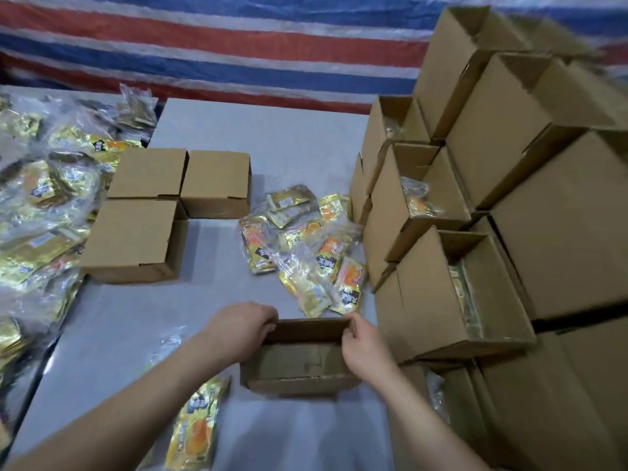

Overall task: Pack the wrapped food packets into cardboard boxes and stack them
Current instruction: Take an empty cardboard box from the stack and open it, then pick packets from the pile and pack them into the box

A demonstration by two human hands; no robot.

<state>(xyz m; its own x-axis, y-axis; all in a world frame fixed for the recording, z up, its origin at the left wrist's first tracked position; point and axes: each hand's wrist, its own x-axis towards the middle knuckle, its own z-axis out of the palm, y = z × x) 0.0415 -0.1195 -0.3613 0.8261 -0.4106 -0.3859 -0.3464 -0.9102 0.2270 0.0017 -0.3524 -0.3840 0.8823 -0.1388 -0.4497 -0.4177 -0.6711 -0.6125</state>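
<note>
A small open cardboard box (299, 360) stands on the grey table (265, 137) near the front. My left hand (243, 329) grips its left wall at the far corner, fingers curled over the rim. My right hand (365, 345) holds the right wall at the opposite far corner. The box looks empty inside. Just beyond it lies a heap of gold and orange wrapped food packets (306, 246). One more packet (197, 426) lies on the table under my left forearm.
Three closed boxes (149, 205) sit grouped at mid-left. A large pile of bagged packets (37, 212) covers the left side. Stacked open boxes (475, 198), some with packets inside, fill the right. A striped tarp (204, 45) hangs behind.
</note>
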